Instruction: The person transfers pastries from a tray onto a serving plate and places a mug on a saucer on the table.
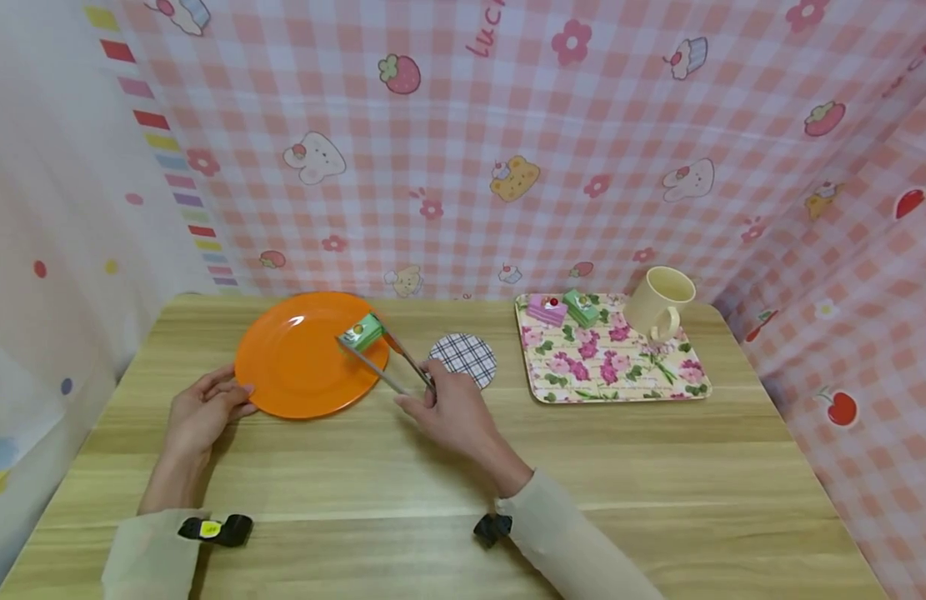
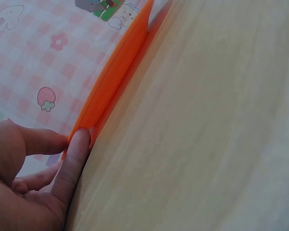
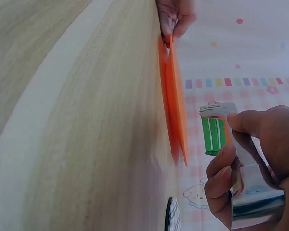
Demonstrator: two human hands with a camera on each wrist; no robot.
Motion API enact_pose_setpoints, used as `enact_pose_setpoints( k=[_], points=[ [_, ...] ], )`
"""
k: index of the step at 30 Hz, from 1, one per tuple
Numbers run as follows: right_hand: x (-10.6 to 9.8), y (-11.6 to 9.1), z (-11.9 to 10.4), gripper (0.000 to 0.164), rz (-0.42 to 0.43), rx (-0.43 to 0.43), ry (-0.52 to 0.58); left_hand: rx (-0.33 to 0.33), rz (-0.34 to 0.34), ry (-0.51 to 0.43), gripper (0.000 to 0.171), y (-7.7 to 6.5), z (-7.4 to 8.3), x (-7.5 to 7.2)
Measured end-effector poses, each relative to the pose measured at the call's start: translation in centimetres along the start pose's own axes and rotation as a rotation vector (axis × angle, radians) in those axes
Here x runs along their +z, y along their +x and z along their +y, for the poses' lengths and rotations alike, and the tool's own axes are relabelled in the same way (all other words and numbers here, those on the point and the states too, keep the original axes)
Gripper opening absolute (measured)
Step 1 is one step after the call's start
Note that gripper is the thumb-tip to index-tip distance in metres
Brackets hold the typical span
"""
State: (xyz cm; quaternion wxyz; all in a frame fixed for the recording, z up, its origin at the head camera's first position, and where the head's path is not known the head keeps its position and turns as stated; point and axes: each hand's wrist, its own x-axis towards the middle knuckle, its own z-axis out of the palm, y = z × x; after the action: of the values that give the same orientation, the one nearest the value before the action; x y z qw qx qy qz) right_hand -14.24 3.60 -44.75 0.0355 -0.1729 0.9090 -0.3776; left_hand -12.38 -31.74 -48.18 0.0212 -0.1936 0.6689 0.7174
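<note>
Tabletop [image 1: 357,492], green cake [image 1: 362,332] above plate [image 1: 301,367]

Passable over bare tabletop [image 1: 342,483] in front of the orange plate [image 1: 293,362]; blocked at its near-left rim by the left hand [image 1: 203,410], above its right side by tongs [image 3: 255,185] in the right hand [image 1: 461,408], well rightward by a mug [image 1: 648,307].

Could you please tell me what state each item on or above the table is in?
Plate: face up
Held cake: raised off plate
Tongs: closed on held cake
Left hand: gripping plate
Right hand: holding tongs
Coaster: flat
Tray: flat, loaded
Mug: upright
Pink cake: on tray
Green cake: on tray
</note>
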Motion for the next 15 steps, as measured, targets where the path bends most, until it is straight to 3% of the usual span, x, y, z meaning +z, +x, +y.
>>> enact_pose_setpoints(
  k=[15],
  points=[
    [1.7,1.6,-1.1,0.053,-0.047,0.003,-0.011,-0.008,0.005,-0.004,0.072,0.0,0.1,0.0]
  ],
)
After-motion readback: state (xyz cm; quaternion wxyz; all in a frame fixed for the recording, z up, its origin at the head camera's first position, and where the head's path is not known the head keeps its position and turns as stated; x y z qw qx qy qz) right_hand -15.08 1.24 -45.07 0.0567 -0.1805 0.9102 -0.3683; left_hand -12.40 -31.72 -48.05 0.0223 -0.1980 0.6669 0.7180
